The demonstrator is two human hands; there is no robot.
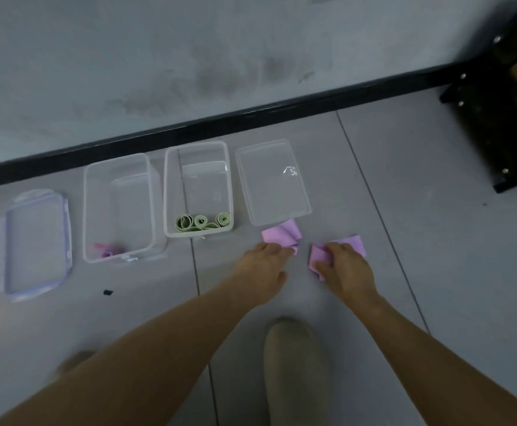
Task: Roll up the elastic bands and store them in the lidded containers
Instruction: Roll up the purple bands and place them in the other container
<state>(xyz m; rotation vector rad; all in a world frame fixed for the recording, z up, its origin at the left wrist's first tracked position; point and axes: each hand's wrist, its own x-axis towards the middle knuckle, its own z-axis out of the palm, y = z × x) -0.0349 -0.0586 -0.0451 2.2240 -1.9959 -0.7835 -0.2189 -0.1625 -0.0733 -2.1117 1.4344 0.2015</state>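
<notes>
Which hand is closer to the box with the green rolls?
Left. The left hand is just right of and nearer the person than the box of green rolls, touching one pink band; the right hand is farther right, holding the other pink band.

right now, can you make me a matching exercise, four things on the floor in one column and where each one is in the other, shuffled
1. green rolls
2. purple roll
3. blue-rimmed lid
4. right pink band

A. lying flat, far left
B. held by the right grip
C. in the middle container
D. in the left container

Pairs: 1-C, 2-D, 3-A, 4-B
</notes>
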